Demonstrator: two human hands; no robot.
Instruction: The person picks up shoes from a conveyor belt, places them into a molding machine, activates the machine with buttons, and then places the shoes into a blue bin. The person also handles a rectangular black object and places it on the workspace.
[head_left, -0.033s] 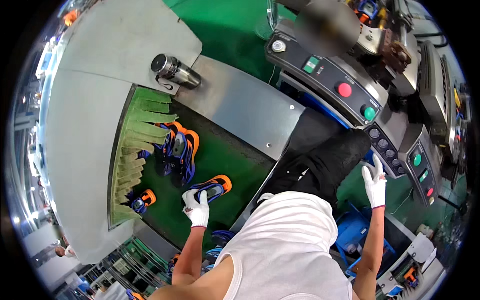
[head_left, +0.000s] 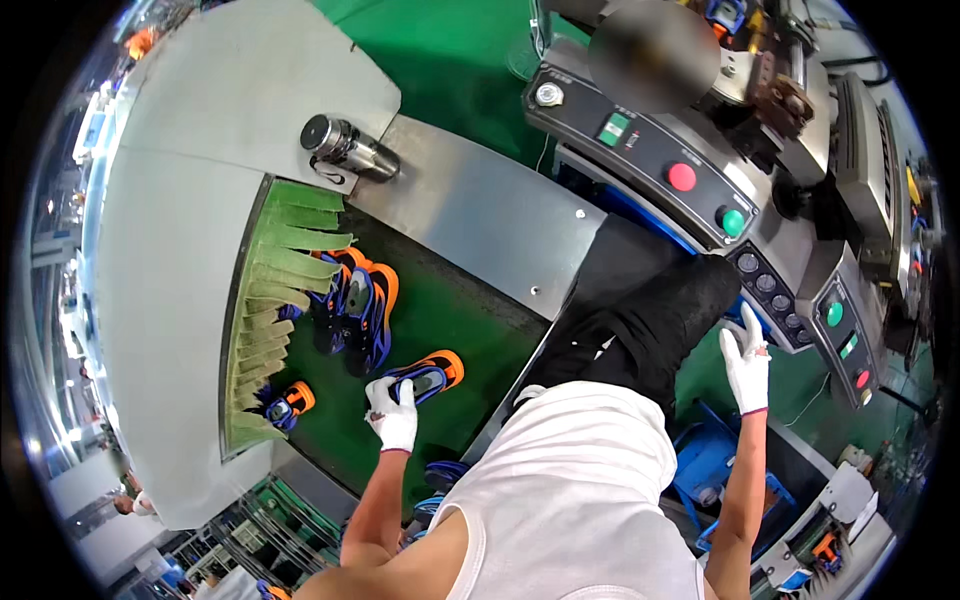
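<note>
Nearest the camera, the left hand [head_left: 393,413], in a white glove, rests on the green conveyor belt [head_left: 450,310] with its fingers clamped on the heel end of a blue and orange sports shoe [head_left: 428,374]. The shoe lies on its side, toe pointing toward the belt's right edge, just short of the steel cover plate [head_left: 490,215] that borders the belt there. Around the shoe the green surface is bare toward the person and toward the plate.

The right hand [head_left: 748,362], also gloved, is held well apart on the other side of the body, fingers spread and holding nothing, just below the slanted button row of the machine control panel [head_left: 800,300]. Whether it touches the panel's lower edge cannot be told.

Farther along the belt, a pair of matching shoes [head_left: 357,305] lies close together, touching the green fringe curtain [head_left: 275,290] that hangs across the tunnel mouth. Another shoe [head_left: 285,403] pokes out from under the curtain's near end, apart from the held one, with free belt between them.

Beyond the belt, a metal flask [head_left: 347,148] lies on its side at the seam between the steel plate and the grey tunnel housing [head_left: 170,300]. Farthest off, a second panel carries a red button [head_left: 682,177] and a green button [head_left: 733,222].
</note>
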